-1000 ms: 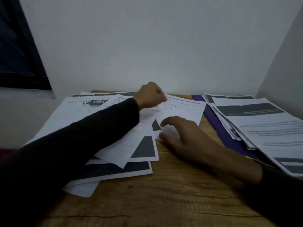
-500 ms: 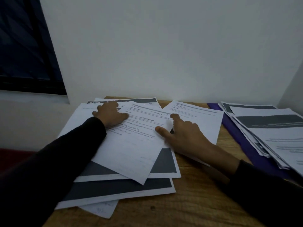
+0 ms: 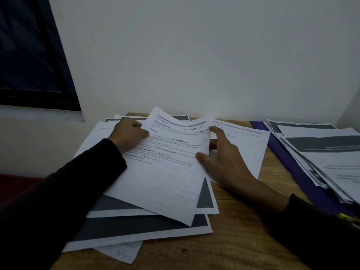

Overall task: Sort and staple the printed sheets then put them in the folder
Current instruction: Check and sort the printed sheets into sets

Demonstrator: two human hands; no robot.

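The left hand [image 3: 129, 134], coming out of a long black sleeve [image 3: 64, 191], pinches the left edge of a white printed sheet with lines of black text [image 3: 165, 168], its fingers curled over the paper's margin. The right hand [image 3: 220, 158] grips the same sheet along its right edge: the thumb lies on the printed face and the fingers wrap behind (their tips are hidden by the paper). Between the two hands the sheet's far end is lifted and bowed upward, while its near corner still lies on the paper below.

Under it spreads a loose pile of white printed sheets with dark grey blocks [image 3: 140, 227], fanned at different angles over the left and middle of the brown wooden tabletop [image 3: 229, 248]. One more white sheet of the pile lies flat just beyond the right hand, toward the wall.

Well to the right, a purple flat folder [image 3: 303, 172] lies open on the table, and a second stack of white printed sheets [image 3: 331, 158] rests on top of it, covering most of it. A white wall [image 3: 194, 55] rises behind the table, with a dark window [image 3: 29, 55] at upper left.
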